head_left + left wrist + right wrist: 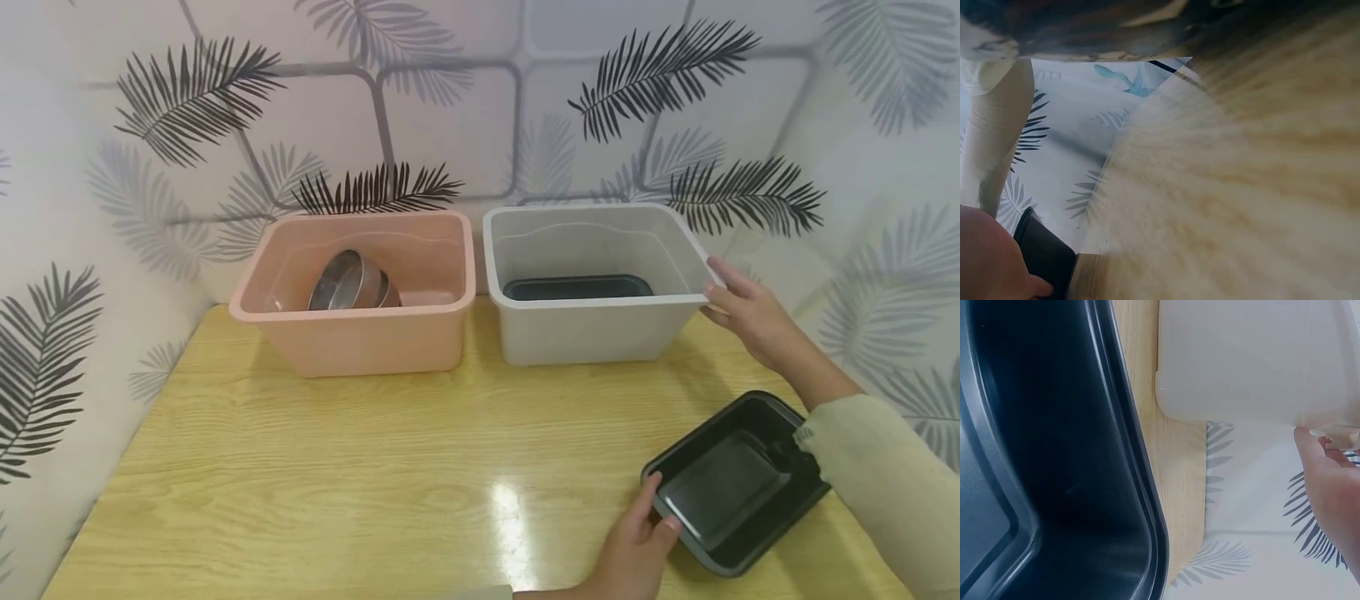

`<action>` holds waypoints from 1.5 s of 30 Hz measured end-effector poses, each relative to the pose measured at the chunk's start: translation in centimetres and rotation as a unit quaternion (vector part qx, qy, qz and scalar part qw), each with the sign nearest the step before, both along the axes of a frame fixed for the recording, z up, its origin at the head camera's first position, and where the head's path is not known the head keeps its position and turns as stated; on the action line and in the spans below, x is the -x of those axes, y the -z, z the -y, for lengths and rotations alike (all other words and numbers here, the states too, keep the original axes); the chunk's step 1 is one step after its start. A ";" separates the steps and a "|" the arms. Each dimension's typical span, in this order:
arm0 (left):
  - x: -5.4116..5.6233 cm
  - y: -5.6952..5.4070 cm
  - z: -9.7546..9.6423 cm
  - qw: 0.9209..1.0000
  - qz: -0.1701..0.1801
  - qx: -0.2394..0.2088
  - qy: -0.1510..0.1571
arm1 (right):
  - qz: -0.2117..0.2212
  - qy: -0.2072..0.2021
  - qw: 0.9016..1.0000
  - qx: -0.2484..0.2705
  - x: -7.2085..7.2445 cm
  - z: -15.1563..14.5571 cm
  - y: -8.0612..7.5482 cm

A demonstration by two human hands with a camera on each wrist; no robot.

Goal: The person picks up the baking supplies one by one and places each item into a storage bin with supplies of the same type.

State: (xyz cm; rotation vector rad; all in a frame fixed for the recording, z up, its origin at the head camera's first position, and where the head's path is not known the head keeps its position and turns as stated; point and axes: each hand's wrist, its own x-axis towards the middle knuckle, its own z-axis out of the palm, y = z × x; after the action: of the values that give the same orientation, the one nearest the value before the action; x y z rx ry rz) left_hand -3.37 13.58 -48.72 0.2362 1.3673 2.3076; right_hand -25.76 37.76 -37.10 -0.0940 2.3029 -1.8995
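Observation:
A black rectangular baking pan [723, 483] lies at an angle on the right of the table, in front of the white bin [581, 333]. My left hand [633, 542] pinches its near left rim between thumb and fingers; the left wrist view shows only part of that hand [988, 256] against the pan's dark side [1044, 256]. Reaching over the pan, my right hand [757, 321] grips the right end of the white bin's rim. In the right wrist view the right hand [1332, 487] holds the bin's edge. Another dark pan [577, 287] sits inside the white bin, its lower part hidden.
To the left of the white bin stands a pink bin [367, 342] holding round metal tins [348, 283]. Both bins stand at the back of the wooden table [337, 483], close to a leaf-patterned backdrop [450, 108]. My right sleeve [877, 475] covers the pan's right corner.

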 end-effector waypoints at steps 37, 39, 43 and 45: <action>2.4 -0.3 0.0 0.997 -0.016 0.041 -0.064 | -0.019 -0.016 1.000 0.009 0.1 -0.3 0.7; 2.7 -0.4 0.2 0.995 -0.015 0.069 -0.063 | -0.018 -0.015 1.000 0.009 0.1 -0.4 0.8; 3.4 -0.7 0.7 0.991 -0.008 0.113 -0.066 | -0.020 -0.014 1.000 0.004 0.2 -0.4 0.7; 4.0 -0.7 1.2 0.991 -0.007 0.114 -0.065 | -0.020 -0.014 1.000 0.002 0.3 -0.3 0.6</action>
State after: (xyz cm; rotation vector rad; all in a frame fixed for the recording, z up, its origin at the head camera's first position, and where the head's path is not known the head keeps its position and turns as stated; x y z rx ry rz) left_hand -7.32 12.40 -48.01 0.0929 1.6824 2.2300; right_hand -26.08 38.07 -37.72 -0.1660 2.3095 -1.9064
